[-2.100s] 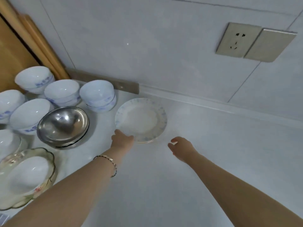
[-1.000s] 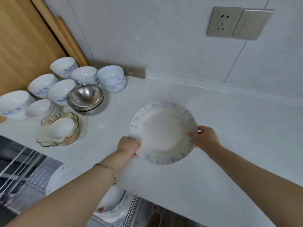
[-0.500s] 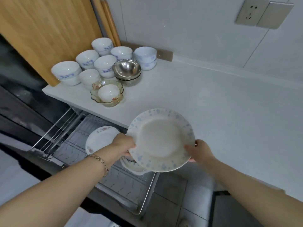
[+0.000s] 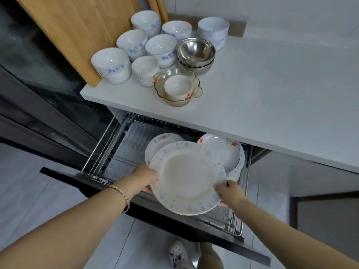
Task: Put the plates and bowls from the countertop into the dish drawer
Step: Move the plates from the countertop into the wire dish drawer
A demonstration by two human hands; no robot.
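Note:
I hold a white plate with pale blue specks (image 4: 187, 177) above the open dish drawer (image 4: 101, 150). My left hand (image 4: 144, 178) grips its left rim and my right hand (image 4: 229, 191) grips its lower right rim. Under and behind it, plates with red flower marks (image 4: 223, 150) sit in the wire rack. On the countertop (image 4: 262, 90) stand several white bowls with blue print (image 4: 110, 64), a steel bowl (image 4: 196, 52) and a scalloped glass bowl (image 4: 196, 92) with a white bowl (image 4: 177, 86) inside.
A wooden board (image 4: 81, 30) leans against the wall left of the bowls. The drawer's dark front panel (image 4: 64, 174) juts out over the tiled floor. A foot in a white clog (image 4: 177, 255) shows below the drawer.
Both hands carried the speckled plate off the countertop and down, and it now hangs over the drawer rack. The view has tilted down toward the drawer.

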